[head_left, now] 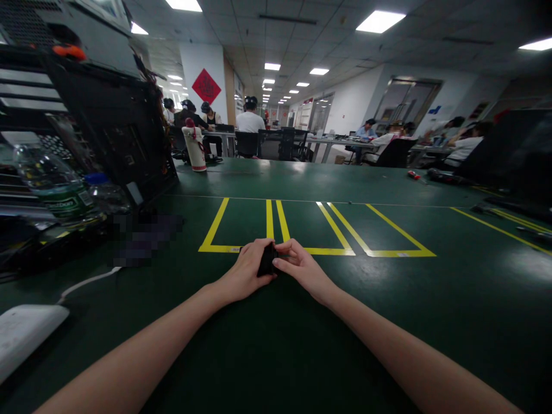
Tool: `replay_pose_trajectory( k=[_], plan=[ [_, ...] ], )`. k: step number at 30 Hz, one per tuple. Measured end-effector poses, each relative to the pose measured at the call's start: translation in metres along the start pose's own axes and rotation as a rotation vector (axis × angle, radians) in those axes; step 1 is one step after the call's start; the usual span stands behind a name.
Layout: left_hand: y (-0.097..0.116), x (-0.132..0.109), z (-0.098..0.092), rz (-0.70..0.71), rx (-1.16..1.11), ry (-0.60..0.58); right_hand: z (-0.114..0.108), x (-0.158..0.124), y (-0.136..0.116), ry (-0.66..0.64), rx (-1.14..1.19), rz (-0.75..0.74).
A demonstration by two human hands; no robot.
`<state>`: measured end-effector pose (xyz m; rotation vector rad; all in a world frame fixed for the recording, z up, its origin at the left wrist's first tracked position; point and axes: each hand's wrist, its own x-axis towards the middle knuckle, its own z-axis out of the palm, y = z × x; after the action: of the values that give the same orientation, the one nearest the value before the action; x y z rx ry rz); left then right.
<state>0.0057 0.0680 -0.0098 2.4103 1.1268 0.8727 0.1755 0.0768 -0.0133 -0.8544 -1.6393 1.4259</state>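
Note:
A small black object sits between my hands near the front edge of the yellow tape marks; too dark and covered to name its kind. My left hand is wrapped round it from the left, with the thumb on its near side. From the right, my right hand closes thumb and fingertips at the object's right edge. Its far and left sides are hidden behind my left fingers. Beneath both hands lies the dark green table.
On the left stand an open black computer case, a plastic water bottle, and a white box-like device with a cable. A patterned cylinder stands farther back. Small red item at right. People sit at desks beyond.

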Motion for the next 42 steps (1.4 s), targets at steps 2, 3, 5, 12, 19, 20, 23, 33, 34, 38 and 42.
replay_pose_trajectory(
  k=[2,3,5,12,19,20,23,33,34,38,42],
  plan=[
    [-0.0004,0.0,0.0002,-0.004,-0.007,-0.001,-0.0002,-0.0001,0.0,0.003,-0.018,0.019],
    [-0.0006,-0.0001,0.0003,-0.008,-0.011,-0.003,-0.0003,-0.0002,-0.0001,0.001,-0.03,0.029],
    [-0.0009,-0.0002,0.0002,-0.021,-0.015,-0.009,-0.0006,-0.0006,-0.0007,-0.007,-0.054,0.039],
    [0.0013,-0.0006,-0.0027,-0.012,-0.018,-0.025,-0.001,-0.0018,-0.0022,-0.083,0.008,-0.005],
    [-0.0005,-0.0007,0.0,-0.007,-0.016,0.001,0.0013,-0.0011,-0.0021,-0.005,-0.003,-0.007],
    [-0.0008,-0.0006,0.0003,-0.005,-0.018,0.005,0.0013,-0.0007,-0.0018,-0.006,-0.005,-0.01],
    [-0.0015,-0.0005,0.0012,0.001,-0.018,0.018,0.0004,0.0009,-0.0009,-0.003,-0.027,-0.011],
    [-0.0018,-0.0007,0.0002,-0.01,-0.017,0.0,-0.003,-0.0011,-0.0002,-0.114,0.031,-0.035],
    [-0.0015,-0.0006,0.0002,-0.008,-0.015,0.001,-0.0028,-0.0011,0.0003,-0.106,0.042,-0.024],
    [-0.0005,-0.0003,0.0002,-0.007,-0.009,0.0,-0.0018,-0.0002,0.002,-0.06,0.041,-0.003],
    [0.0003,-0.0004,-0.0009,-0.033,-0.018,-0.011,-0.0021,-0.0005,0.0006,-0.052,-0.004,0.002]
  ],
)
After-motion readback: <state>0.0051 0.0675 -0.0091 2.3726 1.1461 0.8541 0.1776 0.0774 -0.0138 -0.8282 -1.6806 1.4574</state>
